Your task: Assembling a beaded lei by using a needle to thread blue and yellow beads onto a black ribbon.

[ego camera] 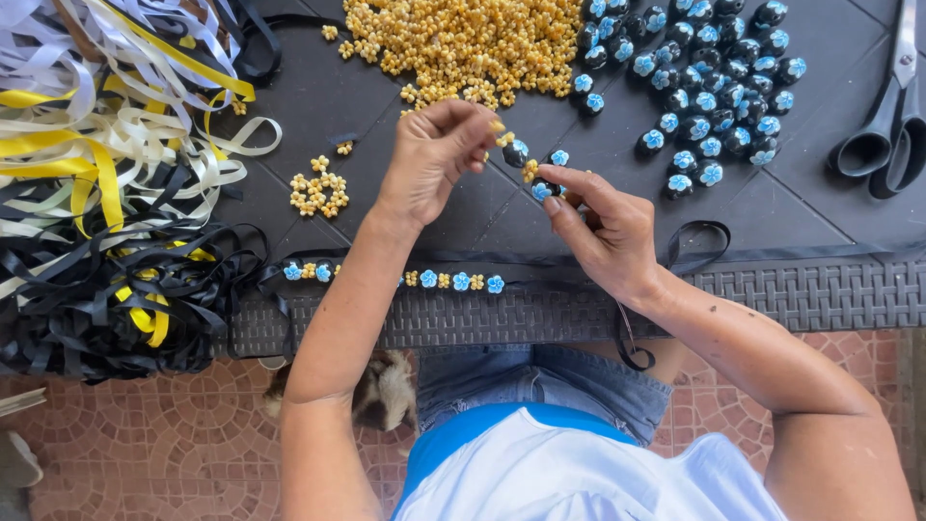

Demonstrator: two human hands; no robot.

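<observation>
My left hand is pinched on a small yellow bead just above the dark table. My right hand holds a black ribbon strand strung with dark beads bearing blue flowers and yellow beads. The two hands' fingertips almost meet over the strand. A finished stretch of ribbon with alternating blue and yellow beads lies along the table's front edge, under my left forearm.
A heap of yellow beads lies at the back centre, dark blue-flowered beads at back right, scissors far right. Yellow, cream and black ribbons pile up on the left. A small yellow bead cluster sits mid-left.
</observation>
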